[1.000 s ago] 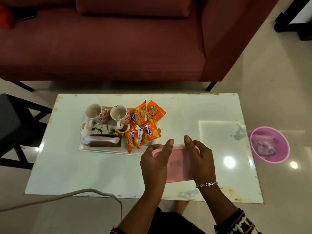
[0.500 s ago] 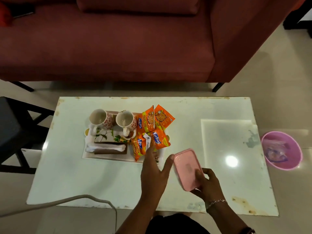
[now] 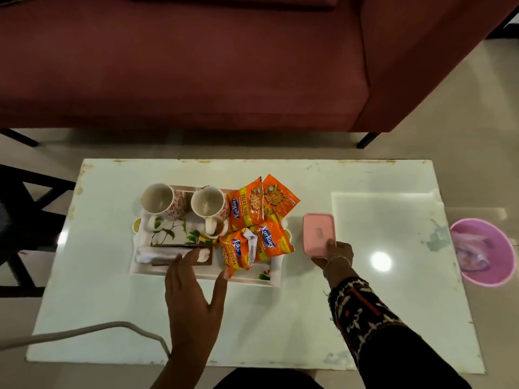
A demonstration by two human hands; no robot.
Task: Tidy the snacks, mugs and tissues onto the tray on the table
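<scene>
Under my left hand [image 3: 193,293] the table [image 3: 112,304] looks glossy white w/ worn, stained edges; just past my fingertips the tray [image 3: 247,279] is shiny, floral print. Snack packs [image 3: 252,228] beyond my thumb are crinkly glossy foil/plastic, mugs [image 3: 182,203] glazed ceramic. My right hand [image 3: 335,252] grips a smooth matt pink plastic box [image 3: 317,233]; sofa [image 3: 196,66] far off looks soft matt cloth.

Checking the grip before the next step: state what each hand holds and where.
Right hand grips the pink lidded box at its near edge. Left hand holds nothing.

Two mugs [image 3: 161,202] [image 3: 209,206], four snack packets [image 3: 247,204] [image 3: 279,196] [image 3: 237,252] [image 3: 271,240].
</scene>
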